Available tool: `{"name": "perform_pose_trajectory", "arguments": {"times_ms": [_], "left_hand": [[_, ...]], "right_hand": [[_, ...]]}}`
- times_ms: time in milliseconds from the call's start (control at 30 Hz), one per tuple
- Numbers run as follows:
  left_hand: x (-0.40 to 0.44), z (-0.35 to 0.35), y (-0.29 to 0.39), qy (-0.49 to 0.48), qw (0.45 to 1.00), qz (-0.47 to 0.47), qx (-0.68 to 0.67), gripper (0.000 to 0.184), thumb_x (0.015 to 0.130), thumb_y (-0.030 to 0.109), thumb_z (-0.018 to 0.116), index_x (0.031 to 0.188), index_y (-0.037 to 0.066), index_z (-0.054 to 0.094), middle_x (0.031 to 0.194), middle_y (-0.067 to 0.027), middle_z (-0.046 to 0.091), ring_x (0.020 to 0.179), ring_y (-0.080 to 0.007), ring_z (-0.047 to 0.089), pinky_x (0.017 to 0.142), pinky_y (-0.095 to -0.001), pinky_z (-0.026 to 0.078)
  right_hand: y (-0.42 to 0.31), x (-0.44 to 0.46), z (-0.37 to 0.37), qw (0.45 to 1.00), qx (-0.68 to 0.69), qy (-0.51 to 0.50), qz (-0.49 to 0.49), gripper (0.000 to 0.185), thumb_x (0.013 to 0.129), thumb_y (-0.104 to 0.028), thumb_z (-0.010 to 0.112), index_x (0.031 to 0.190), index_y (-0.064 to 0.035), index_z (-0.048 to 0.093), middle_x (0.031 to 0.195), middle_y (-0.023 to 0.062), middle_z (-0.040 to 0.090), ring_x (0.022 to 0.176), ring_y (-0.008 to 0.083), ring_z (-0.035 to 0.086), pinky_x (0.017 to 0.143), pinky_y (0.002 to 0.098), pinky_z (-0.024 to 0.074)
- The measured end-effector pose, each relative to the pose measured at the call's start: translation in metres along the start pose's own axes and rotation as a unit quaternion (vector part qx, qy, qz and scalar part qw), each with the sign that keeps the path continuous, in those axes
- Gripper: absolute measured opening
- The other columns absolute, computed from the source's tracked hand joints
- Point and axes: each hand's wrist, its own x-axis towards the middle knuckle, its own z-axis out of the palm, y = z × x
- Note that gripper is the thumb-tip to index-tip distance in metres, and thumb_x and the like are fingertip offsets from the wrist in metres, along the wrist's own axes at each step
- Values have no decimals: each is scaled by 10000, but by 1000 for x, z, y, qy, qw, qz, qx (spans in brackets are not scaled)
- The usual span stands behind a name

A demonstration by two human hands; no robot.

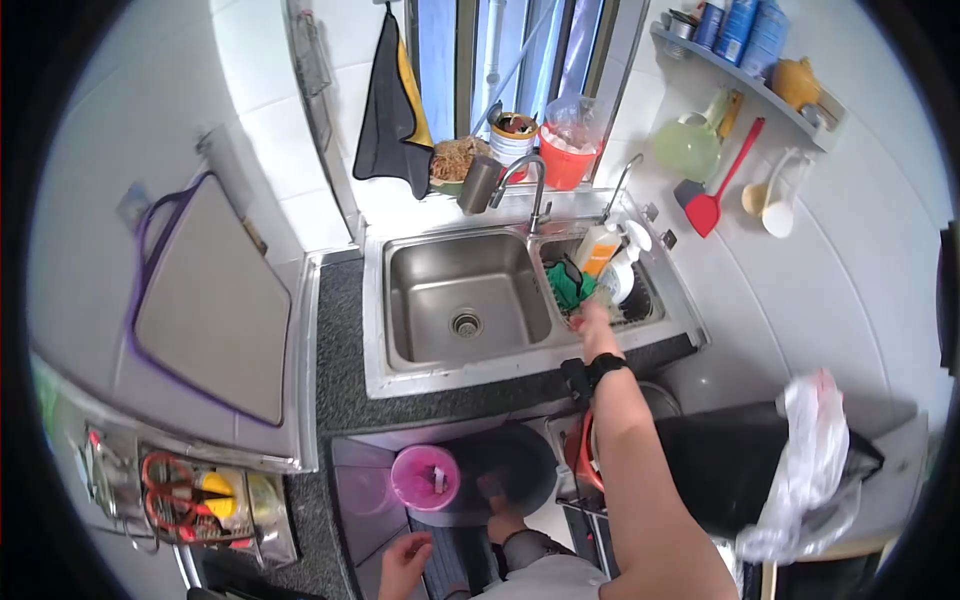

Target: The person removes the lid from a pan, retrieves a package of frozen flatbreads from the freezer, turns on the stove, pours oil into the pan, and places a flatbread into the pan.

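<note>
My right hand [592,316] reaches down into the small right basin [655,308], with a black band around its wrist. Beside its fingers lies a green cloth [568,285] with dark edging. A white pump bottle [620,275] and a white bottle with an orange label [597,250] stand just behind the hand. The fingertips are mostly hidden among these things, so any hold is unclear. My left hand [404,566] is low at the bottom of the view, its fingers loosely bent and apart, nothing visible in them. A pink bucket [405,478] is nearest to it.
The large steel basin [430,345] is on the left, below the curved faucet [540,175]. A red container [568,165] stands on the sill. A red spatula [705,210] hangs at right. White plastic bags [805,470] hang near a black surface [715,465]. Scissors [170,490] sit in the left rack.
</note>
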Motion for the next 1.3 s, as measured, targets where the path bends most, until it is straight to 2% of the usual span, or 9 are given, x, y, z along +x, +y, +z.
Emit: {"name": "perform_pose_trajectory", "arguments": {"times_ms": [233,300,400,567,733,1000,1100,1267,1300], "left_hand": [[122,32,61,-108,992,-15,55,222,854,102,659,1069,45,660,955,-66,679,822,-129,637,713,-264,505],[149,47,90,-114,990,2,86,219,855,106,659,1066,45,660,955,-62,680,819,-130,636,712,-261,504],[189,63,122,-178,979,42,90,230,854,112,666,1075,50,657,953,-50,677,820,-133,634,714,-262,504],[237,92,146,-194,965,177,28,243,887,121,635,1118,48,643,948,-35,665,847,-105,609,710,-244,490],[286,72,196,-170,961,169,-139,327,959,241,550,1203,27,589,924,0,633,793,-72,552,691,-231,460],[334,3,310,-115,984,103,-85,398,913,399,568,1077,42,627,981,-48,627,910,-148,578,792,-295,475],[291,16,287,-94,989,107,-38,494,942,469,501,1168,41,595,1090,-59,621,946,-162,585,843,-316,461],[238,54,187,-175,774,41,-607,472,987,509,373,1123,90,542,1053,-10,572,916,-102,527,807,-271,442],[237,58,165,-177,769,38,-614,472,987,509,373,1123,90,542,1053,-10,572,916,-102,527,807,-271,442]], "right_hand": [[-29,103,-30,966,-239,-23,-96,296,818,-191,653,1095,-94,610,1092,121,607,836,269,619,627,369,557],[-29,131,-32,735,-671,-21,-100,274,839,-235,619,1066,-84,655,1114,128,644,898,265,652,728,358,553],[-28,87,-29,744,-615,180,-189,253,825,-205,594,995,-50,700,1077,154,674,961,303,664,809,365,537],[-47,-13,-9,774,-537,183,-282,232,764,-158,619,953,-60,711,1014,142,693,870,277,677,748,382,528],[-1,-126,15,832,-152,-181,-502,160,773,-194,592,777,-35,593,841,50,605,737,164,519,694,310,436],[72,-304,65,906,109,-409,3,301,887,-238,542,1100,-26,555,1009,45,600,985,198,576,889,347,451],[100,-329,69,898,91,-395,-174,343,921,-268,521,1185,-50,501,1252,109,542,1155,224,519,992,344,388],[156,-354,72,661,-141,-409,-614,366,953,-258,512,1234,-44,415,1363,129,393,1242,239,395,1034,341,292],[166,-353,69,692,-137,-410,-578,379,919,-300,577,1157,-24,471,1223,176,499,1189,246,438,1046,371,301]]}}
